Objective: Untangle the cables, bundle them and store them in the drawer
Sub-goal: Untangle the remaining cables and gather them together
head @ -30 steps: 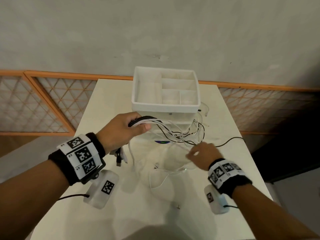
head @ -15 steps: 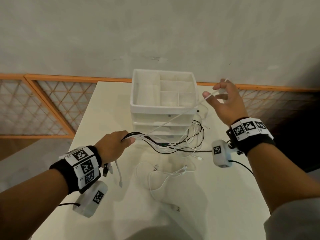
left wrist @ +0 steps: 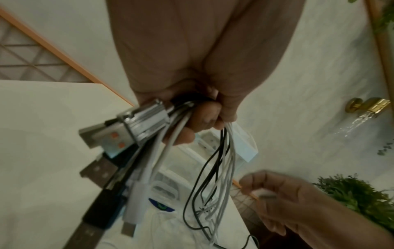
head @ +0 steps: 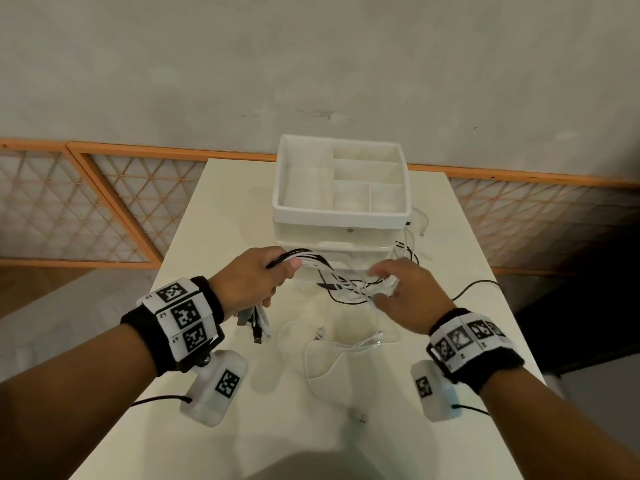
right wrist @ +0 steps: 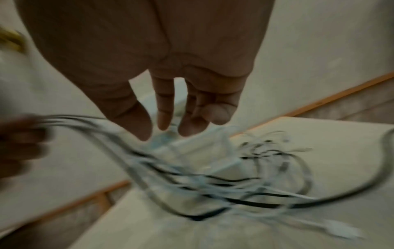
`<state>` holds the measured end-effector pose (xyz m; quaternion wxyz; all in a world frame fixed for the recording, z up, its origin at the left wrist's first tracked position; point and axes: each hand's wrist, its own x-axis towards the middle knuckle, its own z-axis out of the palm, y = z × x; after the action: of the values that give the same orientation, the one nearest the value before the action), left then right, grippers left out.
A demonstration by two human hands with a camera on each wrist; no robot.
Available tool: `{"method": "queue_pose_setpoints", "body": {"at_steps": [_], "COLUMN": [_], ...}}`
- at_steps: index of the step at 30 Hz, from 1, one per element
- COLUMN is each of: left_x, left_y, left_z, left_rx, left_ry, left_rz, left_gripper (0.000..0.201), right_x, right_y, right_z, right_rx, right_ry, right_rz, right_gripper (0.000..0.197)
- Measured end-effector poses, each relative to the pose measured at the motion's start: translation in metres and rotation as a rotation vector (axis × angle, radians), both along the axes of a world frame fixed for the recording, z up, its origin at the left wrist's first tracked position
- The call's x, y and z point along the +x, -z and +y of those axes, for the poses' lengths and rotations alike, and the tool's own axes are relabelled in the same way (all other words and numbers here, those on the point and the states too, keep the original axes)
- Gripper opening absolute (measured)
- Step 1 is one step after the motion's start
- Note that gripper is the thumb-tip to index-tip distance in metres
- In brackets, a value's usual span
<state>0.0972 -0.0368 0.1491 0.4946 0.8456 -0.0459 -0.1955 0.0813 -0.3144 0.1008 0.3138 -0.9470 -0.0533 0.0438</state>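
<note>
My left hand (head: 287,268) grips a bundle of black and white cables (head: 311,259) in its fist, just in front of the white drawer unit (head: 341,225). Several USB plugs (head: 254,323) hang below that fist, large in the left wrist view (left wrist: 119,133). From the fist the cables (left wrist: 213,168) run down into a tangle (head: 349,289) on the table. My right hand (head: 384,285) hovers over that tangle with its fingers (right wrist: 164,118) spread and nothing plainly held. The right wrist view is blurred.
The drawer unit has an open divided tray (head: 287,202) on top and stands at the far middle of the white table (head: 225,237). A loose white cable (head: 329,351) loops on the table near me. A black cable (head: 478,284) trails off to the right edge.
My right hand, which was raised at the right of the drawer unit pulling a white cable, has come back down over the tangle. My left hand has risen a little with the bundle.
</note>
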Motion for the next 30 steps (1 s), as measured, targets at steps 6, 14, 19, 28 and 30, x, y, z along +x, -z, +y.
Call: {"method": "queue_pose_setpoints", "body": {"at_steps": [6, 14, 19, 28, 30], "left_x": [-0.004, -0.01, -0.012, -0.023, -0.023], "left_y": [-0.014, -0.004, -0.009, -0.022, -0.012], "left_z": [-0.022, -0.006, -0.009, -0.002, 0.004], "left_rx": [-0.14, -0.172, -0.043, 0.142, 0.332], "left_ry": [0.04, 0.045, 0.116, 0.296, 0.404], "left_rz": [0.048, 0.085, -0.006, -0.098, -0.082], "left_gripper": [0.031, 0.03, 0.029, 0.044, 0.037], "right_x": [-0.006, 0.0, -0.007, 0.005, 0.008], "right_y": [-0.024, -0.032, -0.039, -0.016, -0.011], "right_z": [0.059, 0.029, 0.04, 0.019, 0.001], "right_rx": [0.006, 0.142, 0.235, -0.313, -0.332], "right_ry": [0.013, 0.143, 0.042, -0.057, 0.199], "right_rz": [-0.305, -0.239, -0.231, 0.306, 0.074], "right_gripper": [0.015, 0.021, 0.069, 0.024, 0.009]}}
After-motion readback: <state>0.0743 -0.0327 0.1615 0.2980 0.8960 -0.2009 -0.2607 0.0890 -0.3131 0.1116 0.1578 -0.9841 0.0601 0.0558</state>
